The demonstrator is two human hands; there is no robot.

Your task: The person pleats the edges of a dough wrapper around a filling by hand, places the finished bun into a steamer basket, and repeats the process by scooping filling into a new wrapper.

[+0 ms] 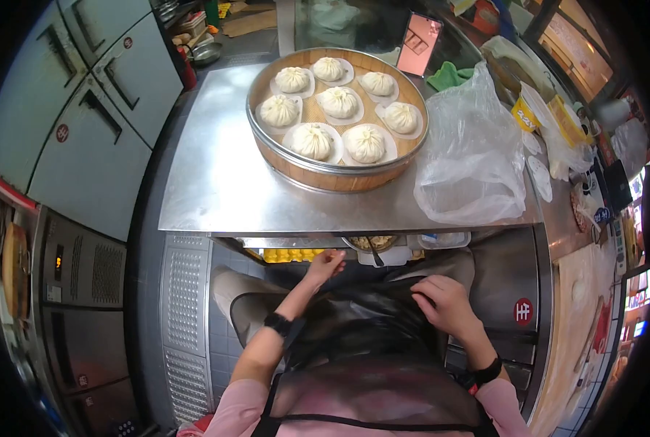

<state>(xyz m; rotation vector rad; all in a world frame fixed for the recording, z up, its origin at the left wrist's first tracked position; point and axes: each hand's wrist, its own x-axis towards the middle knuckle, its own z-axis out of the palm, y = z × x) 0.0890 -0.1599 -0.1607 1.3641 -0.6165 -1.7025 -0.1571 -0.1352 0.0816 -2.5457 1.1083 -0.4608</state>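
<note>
head view: left hand [325, 264] stretches its fingers out, close together, at the far edge of the dark apron [354, 342], just below the steel table [216, 182]. right hand [445, 302] lies on the apron, fingers curled; whether they pinch it, cannot tell. bamboo steamer [325, 177] holds 7 buns [338, 102].

Brushed steel table [216, 182], wooden steamer [323, 179] (metal-banded), crinkled glossy plastic bag [470, 160], sheer apron [361, 342]

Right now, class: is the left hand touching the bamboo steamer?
Apart. Head view: the left hand is below the table edge, bare steel between it and the bamboo steamer.
</note>
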